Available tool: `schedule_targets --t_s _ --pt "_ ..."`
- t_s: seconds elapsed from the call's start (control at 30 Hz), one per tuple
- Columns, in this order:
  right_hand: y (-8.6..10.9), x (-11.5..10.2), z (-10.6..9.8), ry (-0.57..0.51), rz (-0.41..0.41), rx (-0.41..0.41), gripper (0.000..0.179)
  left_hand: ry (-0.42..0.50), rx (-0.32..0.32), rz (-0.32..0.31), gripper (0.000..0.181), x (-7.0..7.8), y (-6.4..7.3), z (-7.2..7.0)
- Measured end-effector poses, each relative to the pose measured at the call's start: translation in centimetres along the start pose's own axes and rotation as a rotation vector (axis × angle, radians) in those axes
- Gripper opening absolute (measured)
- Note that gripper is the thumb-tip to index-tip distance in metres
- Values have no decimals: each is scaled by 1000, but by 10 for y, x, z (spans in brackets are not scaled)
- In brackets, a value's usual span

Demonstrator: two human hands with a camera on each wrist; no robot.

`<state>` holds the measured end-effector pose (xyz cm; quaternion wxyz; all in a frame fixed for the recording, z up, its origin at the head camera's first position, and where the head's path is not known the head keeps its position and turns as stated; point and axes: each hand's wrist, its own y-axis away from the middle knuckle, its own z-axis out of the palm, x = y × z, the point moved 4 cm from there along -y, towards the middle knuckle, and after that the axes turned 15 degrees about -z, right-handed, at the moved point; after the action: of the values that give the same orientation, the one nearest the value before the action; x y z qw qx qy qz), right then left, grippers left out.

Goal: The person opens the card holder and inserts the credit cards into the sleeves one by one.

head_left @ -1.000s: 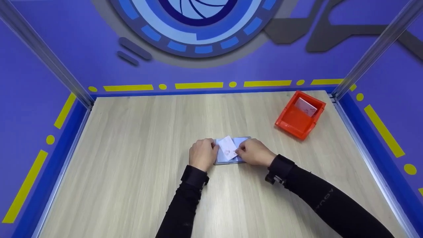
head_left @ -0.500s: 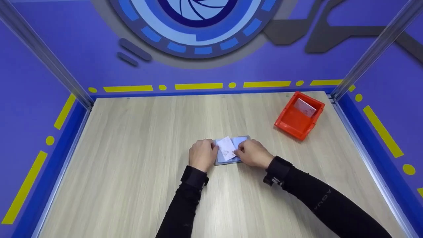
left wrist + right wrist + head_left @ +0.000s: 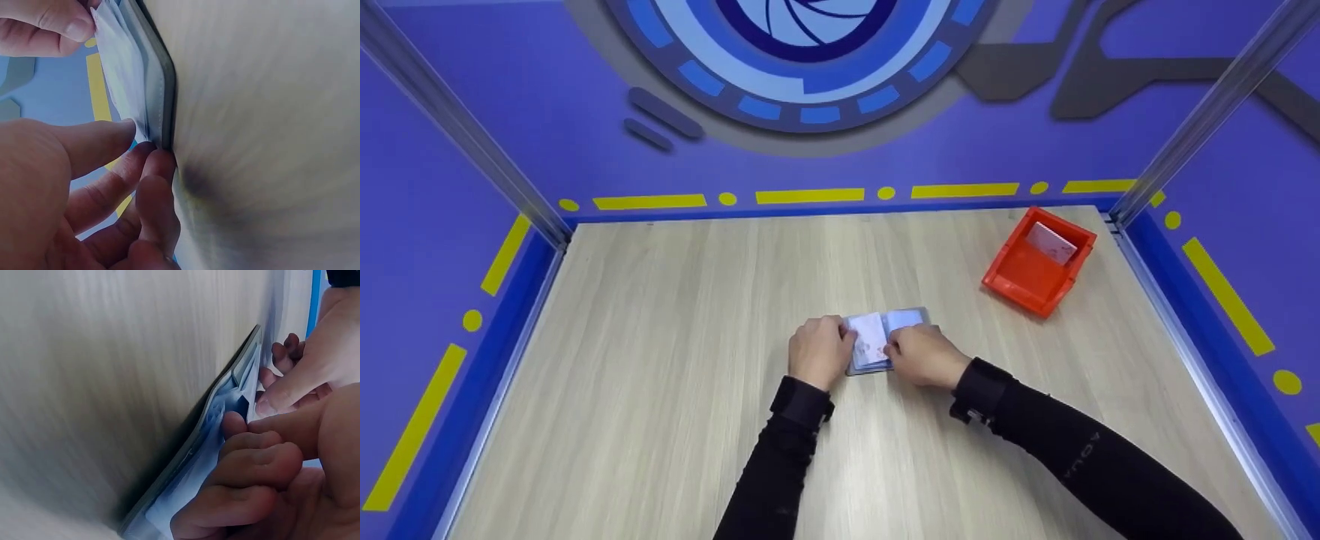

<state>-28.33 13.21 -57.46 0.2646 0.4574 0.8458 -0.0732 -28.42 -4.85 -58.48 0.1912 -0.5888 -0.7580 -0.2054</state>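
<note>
Head view, holder: An opened blue-grey holder [image 3: 906, 319] lies flat on a pale wood bench [image 3: 660, 322], just below the center of the frame.
Head view, card: A white card [image 3: 868, 341] lies over the holder's left half; it has turned straighter in the past second, now nearly matching that leaf's edges, which suggests it is being squared up there.
Head view, hands: The left hand [image 3: 817, 351] grips the holder's left edge, while the right hand [image 3: 924, 356], shifted slightly leftward, pinches at the card's lower right.
Head view, room: Bench top runs from the holder to the back wall [image 3: 810, 169]; a red bin [image 3: 1027, 283], with another card [image 3: 1051, 244] inside, sits well apart at upper right.
Left wrist view, edge: Thumb and fingers [image 3: 157, 197] close on the holder's stitched border, its rounded corner just above them.
Right wrist view, grip: Curled fingers crowd the holder's fold at center right, hiding the exact pinch; whether the card has entered a pocket cannot be told.
</note>
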Motion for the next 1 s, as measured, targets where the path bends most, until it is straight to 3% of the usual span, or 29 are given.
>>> schedule_targets --t_s 0.23,0.33,0.37,0.6,0.77,1.0 --pt "-2 -4 5 44 -65 -22 31 15 51 46 34 -6 -4 7" --pt "-2 -4 5 63 -81 -18 32 8 48 39 32 -5 -4 6" --pt "-2 -4 5 70 -86 -18 33 -1 33 21 29 1 2 -2" --pt "1 -2 0 80 -75 -20 39 -18 14 -3 26 0 1 1" --pt "7 2 -17 41 -31 2 34 -12 19 -7 28 1 2 0" --pt "17 19 -59 42 11 84 28 10 21 -2 33 0 2 0"
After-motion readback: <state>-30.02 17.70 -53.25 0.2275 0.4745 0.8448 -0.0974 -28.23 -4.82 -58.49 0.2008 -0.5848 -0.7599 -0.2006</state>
